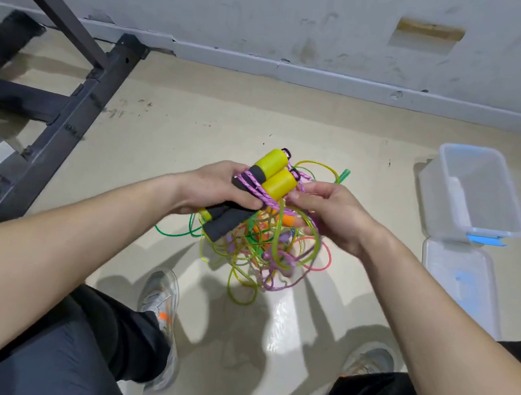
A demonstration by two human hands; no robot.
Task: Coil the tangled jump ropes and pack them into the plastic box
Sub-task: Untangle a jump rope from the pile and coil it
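My left hand grips two yellow-and-black jump rope handles held side by side, with purple braided rope wound round them. My right hand pinches the purple rope just right of the handles. Below both hands a tangle of jump ropes in yellow-green, green, pink, orange and purple hangs down toward the floor. The clear plastic box stands open on the floor to the right, apart from my hands.
The box's lid with blue latches lies on the floor in front of the box. A dark metal frame stands at the left. The wall's skirting runs behind. My two shoes are below the tangle.
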